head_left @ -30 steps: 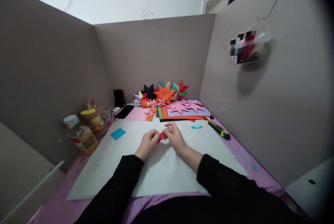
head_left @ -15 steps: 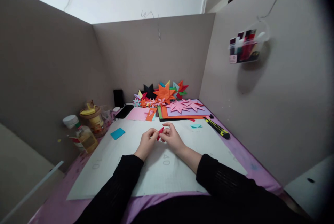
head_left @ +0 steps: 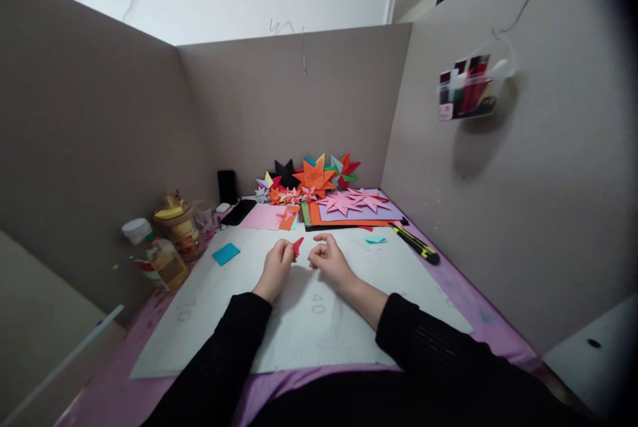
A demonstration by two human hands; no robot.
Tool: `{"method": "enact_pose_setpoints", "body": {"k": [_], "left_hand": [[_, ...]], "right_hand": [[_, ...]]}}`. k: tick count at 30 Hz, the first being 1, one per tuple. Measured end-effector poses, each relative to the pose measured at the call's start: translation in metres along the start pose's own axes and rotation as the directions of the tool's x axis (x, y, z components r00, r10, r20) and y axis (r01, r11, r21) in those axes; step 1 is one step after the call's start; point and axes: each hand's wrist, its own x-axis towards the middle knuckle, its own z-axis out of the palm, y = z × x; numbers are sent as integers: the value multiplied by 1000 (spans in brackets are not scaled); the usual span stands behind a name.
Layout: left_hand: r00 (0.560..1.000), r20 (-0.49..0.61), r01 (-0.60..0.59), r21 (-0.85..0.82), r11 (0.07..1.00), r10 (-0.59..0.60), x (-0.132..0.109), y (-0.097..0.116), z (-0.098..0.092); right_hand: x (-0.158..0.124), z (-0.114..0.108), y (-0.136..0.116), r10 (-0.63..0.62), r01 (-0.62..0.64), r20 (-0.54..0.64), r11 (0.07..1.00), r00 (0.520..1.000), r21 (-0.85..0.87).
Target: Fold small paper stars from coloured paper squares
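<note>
On the white mat [head_left: 349,321], the left hand [head_left: 276,269] pinches a small red folded paper [head_left: 298,245]. The right hand [head_left: 329,259] is just beside it, loosely curled and empty. A blue paper square [head_left: 225,254] lies to the left, a utility knife [head_left: 415,244] to the right, and paper stars [head_left: 315,178] behind.

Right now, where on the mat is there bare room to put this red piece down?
Bare white mat lies right of the right hand, nearer than the teal scrap and knife, and between the blue square and left hand holding the red piece. Crowded: paper stars behind, bottle left.
</note>
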Motion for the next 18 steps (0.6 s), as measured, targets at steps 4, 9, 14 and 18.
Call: {"method": "enact_pose_setpoints", "body": {"k": [4, 9, 14, 18], "left_hand": [[993, 112, 40, -42, 998, -35, -2, 0, 0], [987, 162, -1, -70, 998, 13, -3, 0, 3], [994, 110, 31, -78, 996, -22, 0, -6, 0], [994, 100, 45, -78, 996, -37, 0, -6, -1]], "right_hand": [[5, -5, 0, -108, 99, -65, 987, 992, -126], [9, -9, 3, -53, 58, 29, 979, 998, -197], [9, -11, 2, -93, 92, 6, 971, 996, -220], [6, -8, -4, -120, 127, 45, 967, 992, -220]]}}
